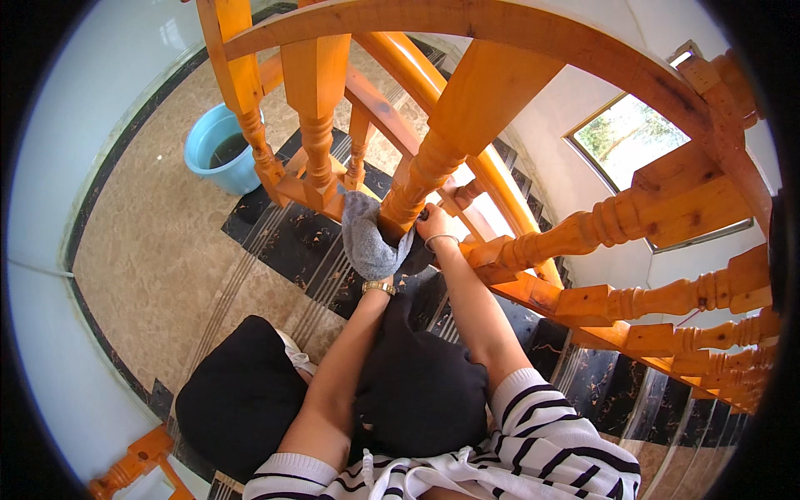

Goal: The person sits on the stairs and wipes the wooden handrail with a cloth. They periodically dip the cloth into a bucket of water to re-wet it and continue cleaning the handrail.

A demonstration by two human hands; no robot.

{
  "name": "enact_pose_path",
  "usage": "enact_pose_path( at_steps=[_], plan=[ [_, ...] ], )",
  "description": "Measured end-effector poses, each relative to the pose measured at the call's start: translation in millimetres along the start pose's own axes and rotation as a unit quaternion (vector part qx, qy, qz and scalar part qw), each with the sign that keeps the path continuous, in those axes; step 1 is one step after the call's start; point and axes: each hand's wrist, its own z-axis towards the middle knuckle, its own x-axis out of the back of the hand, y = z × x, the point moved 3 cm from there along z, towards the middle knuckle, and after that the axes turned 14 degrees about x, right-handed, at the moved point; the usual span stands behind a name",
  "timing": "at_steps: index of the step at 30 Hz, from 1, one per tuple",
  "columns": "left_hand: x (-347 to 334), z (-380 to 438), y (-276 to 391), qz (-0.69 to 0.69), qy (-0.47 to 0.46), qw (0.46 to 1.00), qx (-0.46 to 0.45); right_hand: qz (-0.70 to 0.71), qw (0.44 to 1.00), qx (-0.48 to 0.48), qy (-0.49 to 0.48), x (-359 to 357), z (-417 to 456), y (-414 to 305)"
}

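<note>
A grey cloth (369, 240) is wrapped around the lower part of a turned wooden baluster (415, 178). My left hand (384, 275) is almost wholly covered by the cloth, with only the wrist and a gold-coloured watch showing below it. On the right side of the same baluster, my right hand (436, 223) has its fingers curled in beside the wood, a thin bracelet at its wrist. Part of the cloth passes in front of the baluster's base towards my right hand; whether those fingers grip it is not clear.
A light blue bucket (203, 147) with dark water stands on the landing beyond the balusters. Black stone steps (600, 387) run along the railing's lower right. More turned balusters (562, 237) and a curved wooden handrail (431, 15) surround the work area. My knees are bent close to my arms.
</note>
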Motion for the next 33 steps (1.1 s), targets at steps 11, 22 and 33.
enact_pose_path(
  at_steps=[11, 22, 33],
  plan=[
    [-22.3, -10.7, -42.9, -0.038, -0.018, 0.999, 0.032, -0.087, 0.99, 0.11, -0.003, 10.7, -48.8, -40.8],
    [9.8, 5.1, 15.0, -0.014, 0.022, 0.996, -0.09, 0.13, 0.988, -0.036, -0.074, 7.7, 5.2, 10.1],
    [-19.7, -25.3, -48.3, 0.073, 0.01, 0.997, -0.038, -0.146, 0.97, 0.184, 0.059, 12.7, -67.5, -46.9]
  ],
)
